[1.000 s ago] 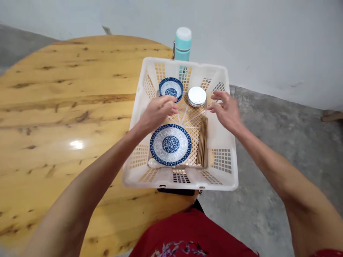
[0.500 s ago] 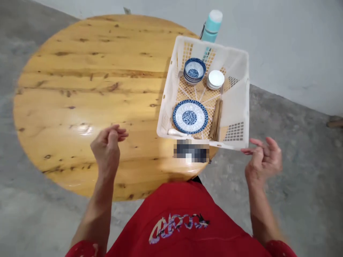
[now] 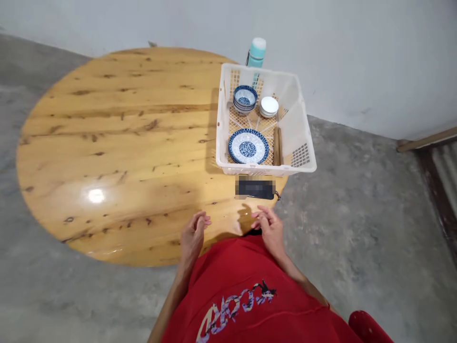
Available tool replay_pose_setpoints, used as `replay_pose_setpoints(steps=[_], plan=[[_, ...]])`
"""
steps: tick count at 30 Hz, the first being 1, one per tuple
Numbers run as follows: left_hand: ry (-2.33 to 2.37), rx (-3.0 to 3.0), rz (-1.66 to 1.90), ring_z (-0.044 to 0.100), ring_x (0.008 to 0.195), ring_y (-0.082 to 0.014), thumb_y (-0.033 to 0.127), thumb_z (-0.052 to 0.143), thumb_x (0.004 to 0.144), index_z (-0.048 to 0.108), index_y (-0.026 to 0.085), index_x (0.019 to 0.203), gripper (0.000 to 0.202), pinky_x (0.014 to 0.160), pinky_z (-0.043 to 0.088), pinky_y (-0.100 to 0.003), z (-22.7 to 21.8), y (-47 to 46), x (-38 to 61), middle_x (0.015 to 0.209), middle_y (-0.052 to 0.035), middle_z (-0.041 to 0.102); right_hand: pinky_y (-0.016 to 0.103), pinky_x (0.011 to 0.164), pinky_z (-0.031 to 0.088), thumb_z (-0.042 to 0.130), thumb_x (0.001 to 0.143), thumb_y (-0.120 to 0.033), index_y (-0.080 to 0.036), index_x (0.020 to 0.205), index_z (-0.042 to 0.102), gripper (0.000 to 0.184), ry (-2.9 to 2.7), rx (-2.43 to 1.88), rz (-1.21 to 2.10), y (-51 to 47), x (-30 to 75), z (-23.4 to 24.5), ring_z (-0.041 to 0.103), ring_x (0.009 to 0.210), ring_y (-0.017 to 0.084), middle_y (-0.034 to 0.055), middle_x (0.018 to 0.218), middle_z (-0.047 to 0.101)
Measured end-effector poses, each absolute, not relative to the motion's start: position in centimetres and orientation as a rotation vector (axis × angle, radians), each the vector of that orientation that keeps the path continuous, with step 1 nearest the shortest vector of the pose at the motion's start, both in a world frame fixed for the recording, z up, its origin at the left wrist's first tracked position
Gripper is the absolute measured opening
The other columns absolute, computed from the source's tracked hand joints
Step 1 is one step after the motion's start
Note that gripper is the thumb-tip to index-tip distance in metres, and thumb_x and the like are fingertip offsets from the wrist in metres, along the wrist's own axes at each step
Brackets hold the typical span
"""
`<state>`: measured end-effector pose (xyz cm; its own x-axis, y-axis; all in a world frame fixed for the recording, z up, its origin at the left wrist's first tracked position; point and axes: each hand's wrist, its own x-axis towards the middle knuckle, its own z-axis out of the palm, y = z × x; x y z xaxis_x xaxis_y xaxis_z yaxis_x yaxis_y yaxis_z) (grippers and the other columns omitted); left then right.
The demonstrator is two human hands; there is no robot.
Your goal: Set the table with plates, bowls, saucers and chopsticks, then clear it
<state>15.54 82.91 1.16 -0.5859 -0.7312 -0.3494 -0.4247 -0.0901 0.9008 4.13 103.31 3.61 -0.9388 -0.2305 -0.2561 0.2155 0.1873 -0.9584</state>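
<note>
My left hand (image 3: 193, 233) hovers over the front edge of the round wooden table (image 3: 143, 166), its fingers loosely bent and nothing held. To the right, my right hand (image 3: 270, 229) is also empty, fingers apart, just below a dark phone-like object (image 3: 255, 187) that is partly pixelated. Beyond both hands stands a white plastic basket (image 3: 305, 138). Inside it are stacked blue-and-white bowls (image 3: 245, 99), small white dishes (image 3: 269, 105), blue-patterned plates (image 3: 248, 147) and a bundle of wooden chopsticks (image 3: 277, 146). Neither hand touches the basket.
A light-blue bottle (image 3: 257, 53) with a white cap stands behind the basket. The pale wall (image 3: 339, 62) rises behind the table. Grey concrete floor (image 3: 350, 214) surrounds it, and a wooden frame (image 3: 428, 138) is at the far right.
Both hands have come inward and closer to my body; the right one has left the basket's near right corner. The camera view has shifted, showing more wall and floor at right.
</note>
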Motion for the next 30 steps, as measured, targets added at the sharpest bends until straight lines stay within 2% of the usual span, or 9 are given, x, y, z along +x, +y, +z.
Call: replay_pose_setpoints(steps=[4,9,16,20,25,30], plan=[[-1.962,1.177,-1.742,0.073,0.083,-0.0211,0.053,0.056,0.084,0.068,0.017,0.099,0.041,0.075,0.058,-0.032,0.9,84.2,15.2,0.088,-0.0078,0.075,0.025,0.053,0.052,0.054,0.089,-0.039,-0.02,0.107,0.065,0.029,2.065,-0.236,-1.668,103.1,5.1,3.1,0.064,0.053,0.012,0.0014,0.083,0.071],[-2.044,1.159,-1.644,0.074,0.082,-0.0205,0.049,0.054,0.087,0.068,0.018,0.103,0.038,0.081,0.057,-0.033,2.6,84.0,13.5,0.092,-0.0069,0.075,0.024,0.054,0.052,0.053,0.089,-0.036,-0.02,0.104,0.066,0.026,2.131,-0.315,-1.647,102.9,3.2,4.4,0.064,0.055,0.012,0.0023,0.086,0.072],[-2.12,0.869,-1.484,0.072,0.089,-0.0193,0.042,0.048,0.095,0.066,0.017,0.112,0.035,0.082,0.057,-0.031,9.8,82.0,8.7,0.101,-0.0086,0.073,0.024,0.053,0.05,0.053,0.088,-0.035,-0.022,0.095,0.07,0.023,2.211,-0.51,-1.63,102.3,-1.1,7.3,0.062,0.055,0.012,0.0014,0.081,0.072],[-2.209,0.66,-1.33,0.07,0.099,-0.0194,0.034,0.042,0.098,0.066,0.017,0.115,0.034,0.09,0.055,-0.032,13.3,80.5,2.6,0.108,-0.0086,0.073,0.025,0.059,0.054,0.051,0.091,-0.034,-0.021,0.099,0.07,0.024,2.287,-0.739,-1.647,102.8,-7.0,10.2,0.065,0.058,0.012,0.0016,0.082,0.072],[-2.513,0.722,-1.128,0.065,0.112,-0.0265,0.027,0.044,0.095,0.063,0.015,0.117,0.032,0.099,0.05,-0.04,13.7,79.4,-6.8,0.12,-0.0138,0.069,0.029,0.067,0.055,0.05,0.091,-0.029,-0.016,0.112,0.066,0.03,2.433,-0.974,-1.569,101.4,-16.7,13.2,0.068,0.068,0.014,0.0052,0.092,0.073],[-2.929,1.007,-0.835,0.062,0.12,-0.0348,0.027,0.041,0.096,0.059,0.006,0.122,0.038,0.1,0.047,-0.044,11.4,79.6,-12.3,0.124,-0.0269,0.065,0.037,0.085,0.052,0.053,0.082,-0.018,-0.009,0.115,0.064,0.036,2.618,-0.952,-1.206,97.9,-24.4,11.8,0.067,0.086,0.022,0.0119,0.103,0.072]])
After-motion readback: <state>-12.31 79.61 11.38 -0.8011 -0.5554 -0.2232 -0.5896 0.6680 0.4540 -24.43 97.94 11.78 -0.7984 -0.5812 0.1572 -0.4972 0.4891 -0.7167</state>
